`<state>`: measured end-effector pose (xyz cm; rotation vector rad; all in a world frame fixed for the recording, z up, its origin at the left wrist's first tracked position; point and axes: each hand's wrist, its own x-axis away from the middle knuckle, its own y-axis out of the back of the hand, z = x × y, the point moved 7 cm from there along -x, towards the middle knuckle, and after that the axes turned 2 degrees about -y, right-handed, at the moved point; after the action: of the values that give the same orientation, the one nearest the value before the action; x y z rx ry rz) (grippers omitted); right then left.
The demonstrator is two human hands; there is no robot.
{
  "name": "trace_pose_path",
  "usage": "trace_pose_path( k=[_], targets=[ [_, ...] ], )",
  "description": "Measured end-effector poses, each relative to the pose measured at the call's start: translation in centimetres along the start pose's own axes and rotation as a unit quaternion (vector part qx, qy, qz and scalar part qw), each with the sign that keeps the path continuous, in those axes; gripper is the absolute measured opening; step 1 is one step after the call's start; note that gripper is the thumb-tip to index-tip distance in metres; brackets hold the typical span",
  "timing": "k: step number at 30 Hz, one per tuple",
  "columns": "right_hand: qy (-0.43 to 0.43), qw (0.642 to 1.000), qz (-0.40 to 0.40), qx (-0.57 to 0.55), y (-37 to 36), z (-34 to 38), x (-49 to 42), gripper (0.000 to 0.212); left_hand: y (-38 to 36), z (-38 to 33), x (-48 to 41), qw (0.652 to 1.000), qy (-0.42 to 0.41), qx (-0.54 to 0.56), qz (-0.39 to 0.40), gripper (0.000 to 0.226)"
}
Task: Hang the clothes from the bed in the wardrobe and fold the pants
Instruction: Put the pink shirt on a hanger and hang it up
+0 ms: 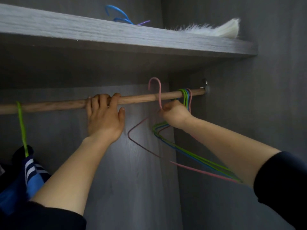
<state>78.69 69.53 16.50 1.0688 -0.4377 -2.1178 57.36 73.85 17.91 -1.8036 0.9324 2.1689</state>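
Inside the grey wardrobe a wooden rail (137, 97) runs across the view. My left hand (104, 115) grips the rail from below, fingers curled over its top. My right hand (174, 115) pinches the neck of a pink wire hanger (141, 145); its hook stands above the rail, in front of it and not hooked on. Several empty hangers (185, 97), green, blue and pink, hang bunched at the rail's right end, behind my right hand. At the left a blue garment with white stripes (33, 173) hangs from a green hanger (22, 128).
A grey shelf (116, 35) spans the wardrobe above the rail. On it lie blue and purple hangers (123, 17) and a white furry item (216, 29). The wardrobe's side wall (265, 113) stands close on the right, where the rail ends in a bracket (206, 87).
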Motion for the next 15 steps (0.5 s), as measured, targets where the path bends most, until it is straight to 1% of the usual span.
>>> trace_pose_path(
  k=[4,8,11,15],
  targets=[
    [0.035,0.998,-0.045,-0.01,-0.2,1.3,2.4,0.023,0.2,0.0,0.0,0.999,0.002,0.015,0.028,0.05],
    [0.042,0.995,-0.064,-0.063,0.0,2.1,5.4,0.019,0.4,-0.2,0.3,0.999,-0.002,0.03,0.04,0.057],
    [0.034,0.997,-0.057,-0.044,0.1,1.8,8.3,0.024,0.4,-0.4,0.3,0.998,-0.002,0.045,0.053,0.059],
    [-0.003,0.999,-0.031,-0.034,0.7,-0.1,13.5,0.019,1.3,-1.2,1.0,0.994,0.003,0.076,0.074,0.062]
  ],
)
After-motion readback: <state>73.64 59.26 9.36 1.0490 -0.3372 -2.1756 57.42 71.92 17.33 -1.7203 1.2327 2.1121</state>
